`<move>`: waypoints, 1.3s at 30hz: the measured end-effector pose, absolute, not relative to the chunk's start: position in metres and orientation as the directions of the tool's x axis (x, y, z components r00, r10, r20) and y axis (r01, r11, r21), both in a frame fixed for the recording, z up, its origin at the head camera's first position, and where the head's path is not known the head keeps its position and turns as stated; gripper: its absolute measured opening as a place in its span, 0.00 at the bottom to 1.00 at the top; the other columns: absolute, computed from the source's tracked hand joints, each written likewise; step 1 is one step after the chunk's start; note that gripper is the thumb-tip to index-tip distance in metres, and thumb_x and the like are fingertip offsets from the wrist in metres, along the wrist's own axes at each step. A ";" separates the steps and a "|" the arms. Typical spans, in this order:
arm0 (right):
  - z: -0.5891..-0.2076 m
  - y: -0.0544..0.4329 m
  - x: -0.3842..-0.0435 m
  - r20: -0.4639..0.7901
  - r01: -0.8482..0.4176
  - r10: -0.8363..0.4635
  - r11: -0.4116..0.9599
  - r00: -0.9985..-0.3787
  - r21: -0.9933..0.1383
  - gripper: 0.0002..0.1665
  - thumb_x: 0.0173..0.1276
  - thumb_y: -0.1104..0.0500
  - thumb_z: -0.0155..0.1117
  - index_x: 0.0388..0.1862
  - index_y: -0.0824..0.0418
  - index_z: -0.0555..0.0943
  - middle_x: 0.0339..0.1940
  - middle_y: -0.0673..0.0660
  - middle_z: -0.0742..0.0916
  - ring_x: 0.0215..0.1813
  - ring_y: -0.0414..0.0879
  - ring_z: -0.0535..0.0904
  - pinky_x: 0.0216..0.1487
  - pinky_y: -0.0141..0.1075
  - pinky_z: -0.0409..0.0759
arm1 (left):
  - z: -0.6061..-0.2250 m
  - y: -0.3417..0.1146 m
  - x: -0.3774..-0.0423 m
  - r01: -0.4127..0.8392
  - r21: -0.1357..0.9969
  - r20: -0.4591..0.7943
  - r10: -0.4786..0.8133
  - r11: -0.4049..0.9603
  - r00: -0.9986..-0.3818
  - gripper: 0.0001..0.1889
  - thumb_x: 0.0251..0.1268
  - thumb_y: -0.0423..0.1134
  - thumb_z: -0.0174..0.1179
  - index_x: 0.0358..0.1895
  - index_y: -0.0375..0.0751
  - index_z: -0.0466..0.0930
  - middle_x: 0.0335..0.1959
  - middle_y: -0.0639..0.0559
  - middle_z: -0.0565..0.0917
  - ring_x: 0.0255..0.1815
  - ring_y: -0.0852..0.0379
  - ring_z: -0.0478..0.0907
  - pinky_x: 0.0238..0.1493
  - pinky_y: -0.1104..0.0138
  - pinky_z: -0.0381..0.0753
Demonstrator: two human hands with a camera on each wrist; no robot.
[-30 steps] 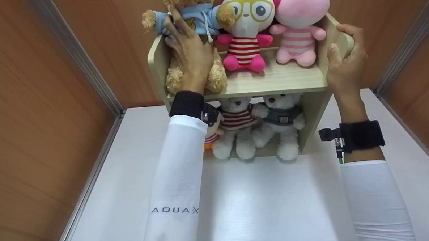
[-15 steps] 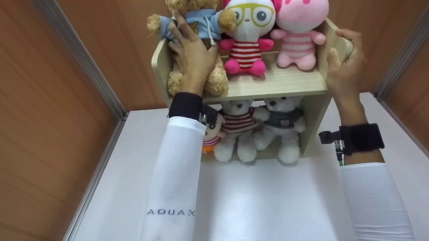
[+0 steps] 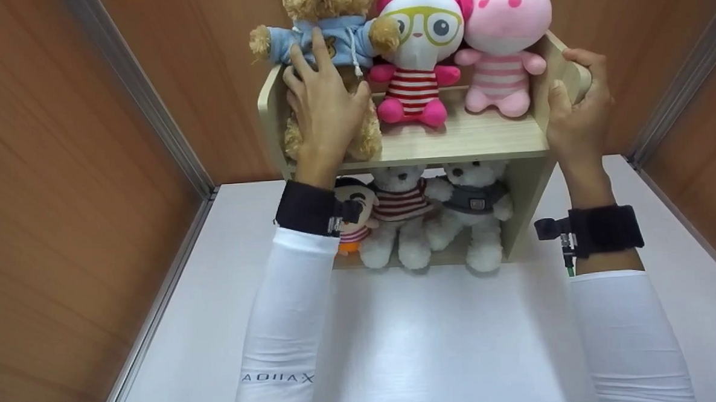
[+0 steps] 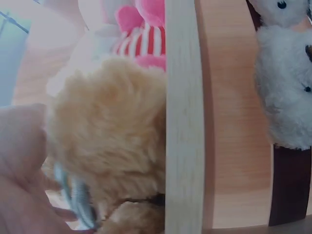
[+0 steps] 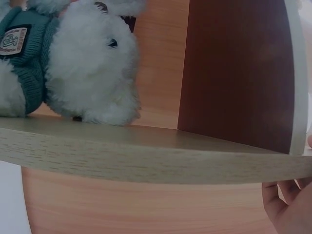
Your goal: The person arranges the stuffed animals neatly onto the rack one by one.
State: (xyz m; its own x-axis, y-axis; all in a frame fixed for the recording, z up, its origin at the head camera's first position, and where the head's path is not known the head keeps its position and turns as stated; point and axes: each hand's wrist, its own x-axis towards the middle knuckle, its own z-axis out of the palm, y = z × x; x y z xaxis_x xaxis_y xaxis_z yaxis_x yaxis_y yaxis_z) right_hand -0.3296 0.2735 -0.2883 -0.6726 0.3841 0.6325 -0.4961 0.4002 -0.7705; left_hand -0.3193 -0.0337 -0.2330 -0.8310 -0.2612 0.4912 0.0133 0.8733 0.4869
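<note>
On the upper tier of a pale wooden shelf (image 3: 482,140) sits a brown teddy bear (image 3: 342,38) in a light blue hoodie. My left hand (image 3: 330,108) lies over the bear's lower front, its fingers extended and pointing up toward the hoodie. In the left wrist view, brown fur (image 4: 112,126) fills the space beside that hand. With my right hand (image 3: 580,106) I grip the rounded top of the shelf's right side panel, thumb on the near side. The right wrist view shows those fingers (image 5: 287,195) at the panel's outer side.
A pink-eared panda toy (image 3: 415,59) and a pink plush (image 3: 503,68) sit right of the bear. The lower tier holds a small doll (image 3: 355,216) and white bears in a striped top (image 3: 399,214) and grey top (image 3: 473,211). Wooden walls (image 3: 80,207) surround the white table (image 3: 424,337).
My left hand has slid down the bear toward me, its fingers lower on the hoodie. The right hand keeps its grip. The whole scene sits slightly lower in view.
</note>
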 end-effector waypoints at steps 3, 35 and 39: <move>-0.289 0.275 -0.333 0.628 -0.490 0.388 0.402 -0.674 -0.774 0.24 0.71 0.67 0.53 0.61 0.48 0.78 0.63 0.53 0.84 0.54 0.38 0.77 0.50 0.29 0.74 | -0.241 -0.031 -0.306 0.056 0.466 0.545 -0.236 0.883 -0.805 0.42 0.69 0.57 0.62 0.82 0.56 0.54 0.83 0.44 0.53 0.80 0.42 0.54 0.77 0.50 0.62; -0.311 0.283 -0.339 0.628 -0.485 0.348 0.417 -0.696 -0.769 0.32 0.73 0.64 0.56 0.72 0.42 0.70 0.63 0.56 0.83 0.56 0.42 0.77 0.54 0.32 0.72 | -0.428 -0.029 -0.232 0.409 0.562 0.696 -0.145 0.719 -0.703 0.05 0.65 0.37 0.67 0.42 0.43 0.85 0.33 0.51 0.86 0.35 0.54 0.84 0.57 0.51 0.81; -0.338 0.285 -0.332 0.636 -0.464 0.330 0.468 -0.698 -0.752 0.33 0.76 0.54 0.56 0.78 0.53 0.65 0.65 0.64 0.82 0.63 0.47 0.78 0.67 0.41 0.74 | -0.434 -0.032 -0.236 0.385 0.559 0.672 -0.129 0.734 -0.729 0.05 0.65 0.36 0.67 0.42 0.44 0.85 0.35 0.50 0.87 0.37 0.54 0.85 0.63 0.45 0.78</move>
State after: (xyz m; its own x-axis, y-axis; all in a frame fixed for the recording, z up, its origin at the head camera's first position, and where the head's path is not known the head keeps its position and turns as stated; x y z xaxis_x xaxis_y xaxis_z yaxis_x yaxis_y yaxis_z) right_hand -0.3322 0.2848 -0.3383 -0.6976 0.3299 0.6361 -0.4643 0.4680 -0.7519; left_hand -0.2358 -0.0316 -0.4335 -0.7292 -0.1293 0.6720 0.3849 0.7344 0.5590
